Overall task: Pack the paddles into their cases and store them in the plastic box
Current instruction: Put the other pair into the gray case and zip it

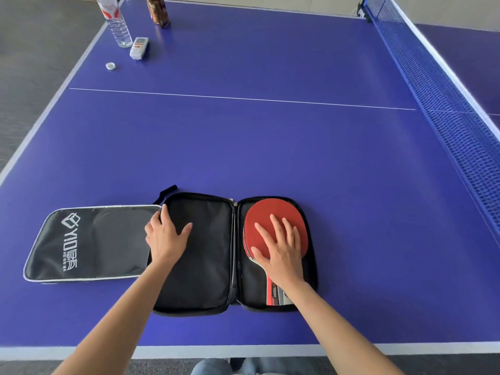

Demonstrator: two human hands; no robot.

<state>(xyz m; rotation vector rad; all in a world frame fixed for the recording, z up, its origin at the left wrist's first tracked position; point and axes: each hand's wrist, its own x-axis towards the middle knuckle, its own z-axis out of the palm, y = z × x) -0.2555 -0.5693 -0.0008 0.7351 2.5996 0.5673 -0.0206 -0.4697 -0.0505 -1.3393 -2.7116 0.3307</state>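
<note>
A black zip case (205, 261) lies unzipped and spread flat near the front edge of the blue table. In its right half rests a red-faced paddle (270, 212), handle toward me; edges of a second paddle seem to show beneath it. My right hand (281, 250) lies flat on the red rubber, fingers spread. My left hand (165, 236) rests flat on the left half of the case at its outer edge. A second black case (89, 244) with white lettering lies closed to the left, touching the first one. No plastic box is in view.
At the far left corner stand a clear water bottle (116, 23) and a brown bottle (158, 10), with a white remote (139, 47) and a white cap (110, 66) nearby. The blue net (438, 104) runs along the right side. The table's front edge (243, 350) is close to me.
</note>
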